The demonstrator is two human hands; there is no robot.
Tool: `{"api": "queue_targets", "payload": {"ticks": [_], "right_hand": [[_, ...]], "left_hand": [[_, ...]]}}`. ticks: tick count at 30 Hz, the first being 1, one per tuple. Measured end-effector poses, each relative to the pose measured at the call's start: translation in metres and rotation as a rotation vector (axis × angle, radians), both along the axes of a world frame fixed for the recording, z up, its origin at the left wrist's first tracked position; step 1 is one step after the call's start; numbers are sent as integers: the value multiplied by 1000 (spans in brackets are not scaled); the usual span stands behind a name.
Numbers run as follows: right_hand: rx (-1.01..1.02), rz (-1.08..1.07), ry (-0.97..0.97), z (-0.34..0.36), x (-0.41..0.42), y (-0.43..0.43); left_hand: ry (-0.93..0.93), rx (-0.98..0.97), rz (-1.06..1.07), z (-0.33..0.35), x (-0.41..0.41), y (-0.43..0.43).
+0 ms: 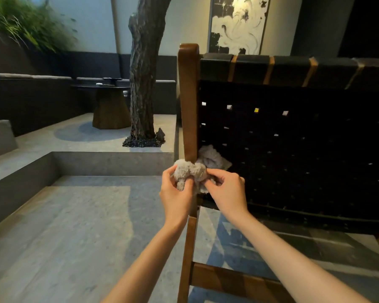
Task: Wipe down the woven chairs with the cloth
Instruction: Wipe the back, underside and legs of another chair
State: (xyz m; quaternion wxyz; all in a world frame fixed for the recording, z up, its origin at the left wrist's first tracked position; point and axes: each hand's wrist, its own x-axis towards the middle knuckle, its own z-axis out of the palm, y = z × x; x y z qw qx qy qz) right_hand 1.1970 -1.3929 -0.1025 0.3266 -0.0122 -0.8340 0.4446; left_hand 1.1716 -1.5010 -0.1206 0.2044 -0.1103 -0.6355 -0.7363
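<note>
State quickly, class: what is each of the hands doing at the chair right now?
Left hand: grips one end of the cloth, bunched against the chair post.
Right hand: pinches the other end of the cloth.

The woven chair (293, 160) runs off the right edge, and the plant (31, 25) is blurred.

Designed lounge, hotel or café sort, indoor-courtyard feel. Tree trunk (142, 84) rises from pebble bed (140, 142) sunk in stone floor (64, 215). Stone steps (109, 162) split levels. Cushioned bench (31, 75) runs along dark wall, low pedestal table (109, 106) before it. Tall grasses (31, 25) in raised planter. Large ink-style painting (239, 25) on wall. Woven chair (293, 138), wood frame, black straps, close by.
</note>
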Motion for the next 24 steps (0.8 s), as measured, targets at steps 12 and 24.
{"api": "queue_targets", "payload": {"ticks": [12, 24], "right_hand": [[119, 67, 80, -9, 54, 43], [413, -212, -165, -53, 86, 139]], "left_hand": [[141, -261, -118, -16, 36, 7], [300, -674, -239, -37, 26, 84]]}}
